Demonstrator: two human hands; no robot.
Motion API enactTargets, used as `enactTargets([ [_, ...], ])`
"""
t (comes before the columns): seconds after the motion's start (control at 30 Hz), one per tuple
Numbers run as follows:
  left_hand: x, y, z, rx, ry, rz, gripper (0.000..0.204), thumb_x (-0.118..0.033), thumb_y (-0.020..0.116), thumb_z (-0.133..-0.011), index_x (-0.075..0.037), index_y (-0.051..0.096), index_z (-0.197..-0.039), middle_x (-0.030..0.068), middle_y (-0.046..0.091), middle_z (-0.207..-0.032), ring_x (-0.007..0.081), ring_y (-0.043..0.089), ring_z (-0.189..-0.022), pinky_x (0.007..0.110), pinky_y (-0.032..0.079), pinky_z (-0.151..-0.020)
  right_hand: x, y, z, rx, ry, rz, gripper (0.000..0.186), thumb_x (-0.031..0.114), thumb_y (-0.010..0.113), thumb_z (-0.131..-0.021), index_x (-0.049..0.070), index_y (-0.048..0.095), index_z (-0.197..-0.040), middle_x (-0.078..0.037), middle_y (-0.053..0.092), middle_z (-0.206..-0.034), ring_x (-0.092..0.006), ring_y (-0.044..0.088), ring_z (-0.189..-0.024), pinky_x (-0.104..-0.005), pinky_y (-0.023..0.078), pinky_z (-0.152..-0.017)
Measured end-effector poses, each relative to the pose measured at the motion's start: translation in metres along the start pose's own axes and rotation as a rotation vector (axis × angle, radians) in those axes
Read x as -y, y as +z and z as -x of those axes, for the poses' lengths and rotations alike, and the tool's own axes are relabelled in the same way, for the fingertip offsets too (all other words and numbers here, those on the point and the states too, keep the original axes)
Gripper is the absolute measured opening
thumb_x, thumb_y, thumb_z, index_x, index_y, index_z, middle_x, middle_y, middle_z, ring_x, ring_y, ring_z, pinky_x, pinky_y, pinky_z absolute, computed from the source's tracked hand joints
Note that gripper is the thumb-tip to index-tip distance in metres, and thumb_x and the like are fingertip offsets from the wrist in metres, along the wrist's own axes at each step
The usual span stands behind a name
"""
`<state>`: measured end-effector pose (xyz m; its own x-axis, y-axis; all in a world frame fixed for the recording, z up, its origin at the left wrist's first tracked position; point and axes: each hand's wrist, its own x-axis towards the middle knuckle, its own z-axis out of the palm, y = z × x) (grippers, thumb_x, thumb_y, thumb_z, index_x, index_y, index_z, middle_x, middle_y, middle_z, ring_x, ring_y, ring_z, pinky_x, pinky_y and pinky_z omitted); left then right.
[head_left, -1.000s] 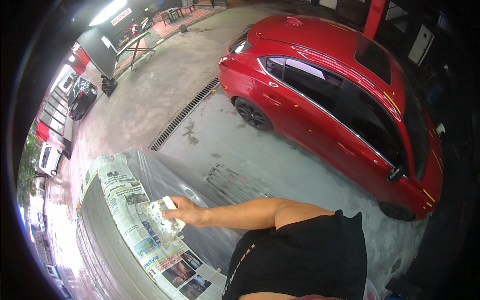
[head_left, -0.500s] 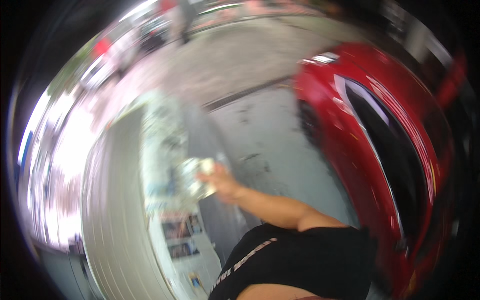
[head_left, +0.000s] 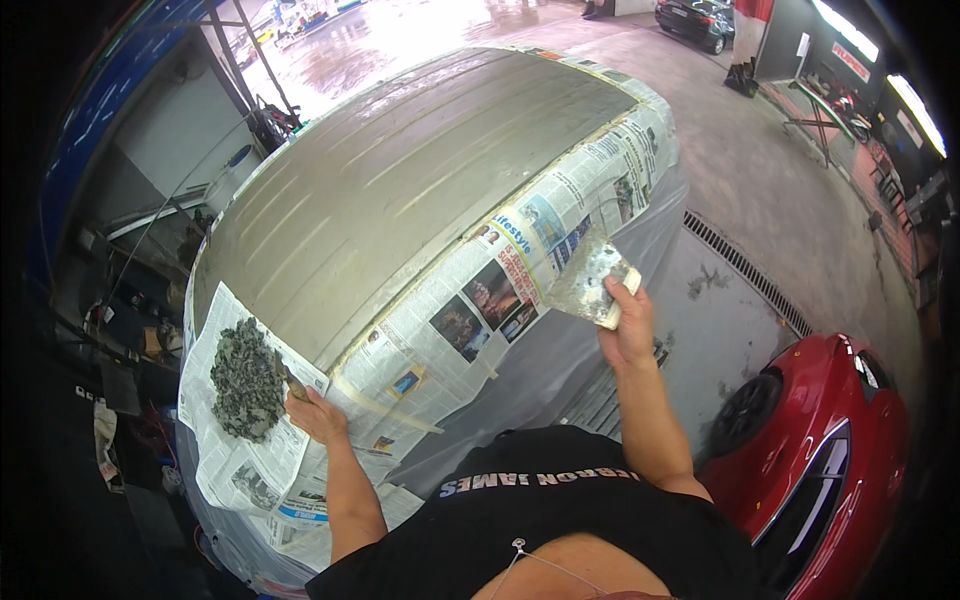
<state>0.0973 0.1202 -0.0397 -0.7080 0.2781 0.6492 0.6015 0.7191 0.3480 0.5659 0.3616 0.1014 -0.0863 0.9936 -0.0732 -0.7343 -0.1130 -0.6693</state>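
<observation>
My right hand (head_left: pixel 630 325) grips a flat, smeared spreader (head_left: pixel 585 282) by its thick pale edge, with the thumb on top. The spreader is above the newspaper masking (head_left: pixel 510 290) along the side of a grey-beige ribbed van roof (head_left: pixel 430 170). My left hand (head_left: pixel 318 415) is closed round the brown handle of a small trowel (head_left: pixel 292 382). That trowel's front end lies at the right side of a heap of crumbly grey-green paste (head_left: pixel 246 385), so its blade is hard to make out. The heap rests on newspaper sheets (head_left: pixel 215 465) at the roof's near left corner.
Plastic sheeting (head_left: pixel 640 250) hangs down the van's side below the newspaper. A red car (head_left: pixel 820 460) stands close on my right, beyond a strip of grey floor with a drain grate (head_left: pixel 745 270). A dark car (head_left: pixel 692 22) is parked far back. Shelves and clutter (head_left: pixel 130 330) line the left.
My view has swung, bringing the van roof's near left corner, the paste and my left hand into sight. My right hand still holds the spreader. The earlier picture is blurred.
</observation>
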Motion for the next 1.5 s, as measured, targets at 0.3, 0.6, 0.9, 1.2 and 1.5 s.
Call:
enactTargets([
  [0.3,-0.006,0.0,-0.003,-0.048,0.038,0.016,0.045,-0.035,0.046,-0.105,0.0,0.046,-0.134,0.0209,0.053,-0.122,0.041,0.048,-0.115,0.05,0.034,-0.1,-0.01,0.005,-0.006,0.039,0.038,-0.003,0.034,0.008,0.063,-0.096,0.001,0.057,-0.129,-0.009,0.067,-0.119,-0.0202,0.066,-0.107,-0.0376,0.053,-0.096],
  [0.6,-0.011,-0.006,-0.005,-0.029,0.012,0.033,0.044,-0.033,0.05,-0.103,-0.001,0.047,-0.132,0.0203,0.053,-0.12,0.0403,0.048,-0.114,0.049,0.035,-0.1,-0.01,-0.001,-0.005,0.012,0.036,-0.017,0.038,0.007,0.064,-0.095,-0.002,0.054,-0.131,-0.011,0.065,-0.122,-0.0212,0.065,-0.11,-0.0384,0.053,-0.098],
  [0.9,-0.005,-0.003,-0.005,0.001,-0.011,0.022,0.043,-0.03,0.052,-0.101,-0.001,0.047,-0.132,0.0195,0.053,-0.12,0.0393,0.049,-0.114,0.049,0.035,-0.099,-0.006,-0.006,-0.004,-0.001,0.038,0.038,0.041,0.009,0.062,-0.095,0.001,0.053,-0.134,-0.009,0.064,-0.124,-0.0206,0.065,-0.111,-0.0373,0.052,-0.099],
  [1.2,-0.007,-0.005,-0.006,0.041,-0.026,0.017,0.044,-0.031,0.051,-0.102,0.0,0.046,-0.132,0.019,0.052,-0.122,0.0389,0.048,-0.115,0.049,0.035,-0.1,-0.001,-0.012,-0.007,-0.007,0.033,0.03,0.035,0.007,0.061,-0.097,0.002,0.057,-0.131,-0.009,0.067,-0.12,-0.0192,0.068,-0.105,-0.0345,0.056,-0.091],
  [1.5,-0.006,-0.004,-0.005,0.019,-0.011,0.002,0.043,-0.03,0.05,-0.102,0.0,0.046,-0.132,0.0202,0.053,-0.12,0.0399,0.049,-0.112,0.049,0.035,-0.099,-0.002,-0.011,-0.012,0.013,0.03,0.042,0.036,0.008,0.061,-0.096,0.0,0.056,-0.131,-0.009,0.067,-0.121,-0.0199,0.067,-0.107,-0.0353,0.056,-0.093],
])
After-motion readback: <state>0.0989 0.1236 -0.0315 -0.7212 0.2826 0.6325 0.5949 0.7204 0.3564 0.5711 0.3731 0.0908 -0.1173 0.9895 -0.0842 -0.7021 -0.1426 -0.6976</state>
